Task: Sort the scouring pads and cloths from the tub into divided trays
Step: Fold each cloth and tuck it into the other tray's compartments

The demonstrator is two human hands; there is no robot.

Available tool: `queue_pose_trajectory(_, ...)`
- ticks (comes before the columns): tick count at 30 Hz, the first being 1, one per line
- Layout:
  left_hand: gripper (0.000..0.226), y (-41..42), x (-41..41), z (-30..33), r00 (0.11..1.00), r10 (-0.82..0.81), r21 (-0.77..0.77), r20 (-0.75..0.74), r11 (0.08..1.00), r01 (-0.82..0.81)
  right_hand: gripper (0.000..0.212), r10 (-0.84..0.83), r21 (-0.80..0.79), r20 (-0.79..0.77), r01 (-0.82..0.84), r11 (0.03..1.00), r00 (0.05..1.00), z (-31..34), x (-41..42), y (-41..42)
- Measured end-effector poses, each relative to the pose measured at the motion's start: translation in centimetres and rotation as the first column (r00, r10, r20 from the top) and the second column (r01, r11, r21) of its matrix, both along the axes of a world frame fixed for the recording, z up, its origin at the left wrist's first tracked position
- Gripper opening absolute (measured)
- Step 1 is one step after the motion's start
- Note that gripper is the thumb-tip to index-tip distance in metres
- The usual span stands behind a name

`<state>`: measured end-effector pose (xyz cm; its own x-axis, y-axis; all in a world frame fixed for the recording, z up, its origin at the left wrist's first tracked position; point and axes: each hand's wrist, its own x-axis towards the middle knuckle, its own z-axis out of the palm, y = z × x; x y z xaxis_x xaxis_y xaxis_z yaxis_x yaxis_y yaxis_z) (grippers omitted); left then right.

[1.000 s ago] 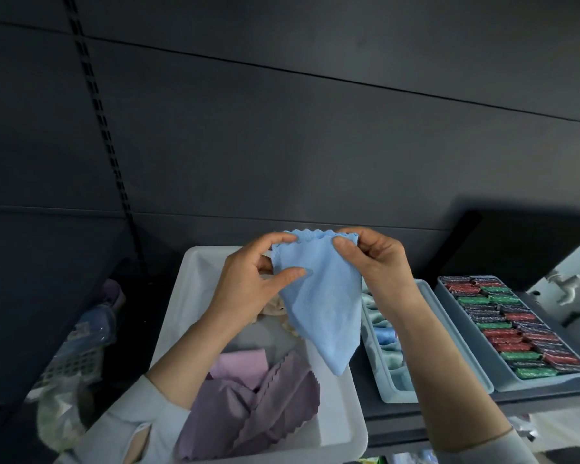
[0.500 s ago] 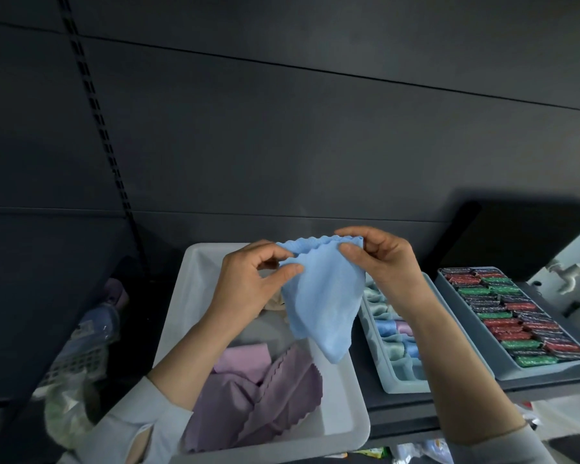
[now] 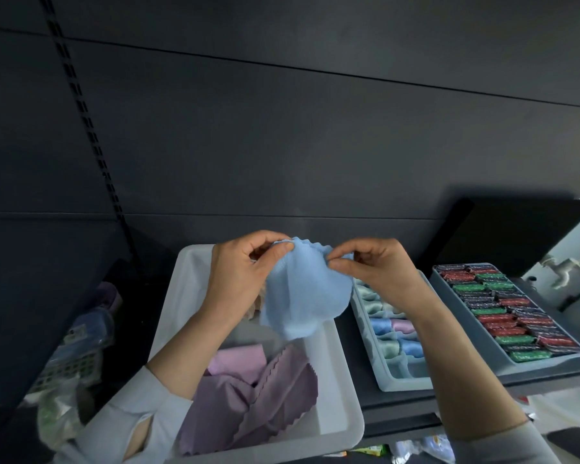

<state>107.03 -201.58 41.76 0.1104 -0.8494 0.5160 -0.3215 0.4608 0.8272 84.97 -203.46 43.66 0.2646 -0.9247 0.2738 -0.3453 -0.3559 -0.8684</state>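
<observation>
- Item in hand: one light blue microfibre cloth with a zigzag-cut edge (image 3: 303,289), held up over the far half of the tub, its lower part hanging free and gathered into a loose fold.
- Left hand (image 3: 240,279): grip pinching the cloth's top edge between thumb and fingertips.
- Right hand (image 3: 379,269): grip likewise pinching the same top edge, thumb against forefinger, just beside the left hand's hold.
- Source: one white rectangular plastic tub (image 3: 344,406), nearest the person. Left inside: one pale pink cloth (image 3: 236,361), folded, and mauve zigzag-edged cloths (image 3: 258,403) in a rumpled heap, apparently two or three; the exact count cannot be told. A pale beige scrap shows behind the left wrist, kind unclear.
- Destination one: one pale blue-grey divided tray with small cells (image 3: 387,380), on the dark shelf (image 3: 416,401) just right of the tub. Rolled cloths fill several cells: at least three blue, one pink, several mint-white; the right forearm hides part. The nearest cells look vacant.
- Destination two: one grey divided tray (image 3: 503,361), further right, packed in two columns with red, green and dark glittery scouring pads (image 3: 513,316); roughly two dozen, too small to count surely.
- Progress, as judged: pads appear sorted, none being visible in the tub; cloths are well along. Remaining: the blue cloth in hand, to be rolled and seated, then the pink and mauve ones.
</observation>
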Motion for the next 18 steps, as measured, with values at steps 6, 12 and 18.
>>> queue_pose_trajectory(6, 0.043, -0.3, 0.8, 0.3, 0.999, 0.017, 0.028, 0.041, 0.999, -0.018, 0.031, -0.02, 0.037, 0.091, 0.017, 0.999, 0.996, 0.1, -0.1, -0.5)
queue_pose_trajectory(12, 0.013, -0.7, 1.9, 0.6, 0.995, -0.101, 0.102, -0.02, 0.99, 0.103, 0.006, 0.078, 0.19, -0.006, -0.075, 0.979, 0.997, 0.7, -0.2, -0.2)
queue_pose_trajectory(18, 0.033, -1.4, 2.6, 0.7, 0.971, -0.211, 0.11, -0.11, 0.969, 0.222, 0.006, 0.218, 0.202, 0.306, -0.287, 0.936, 0.927, 1.6, 0.8, 0.6)
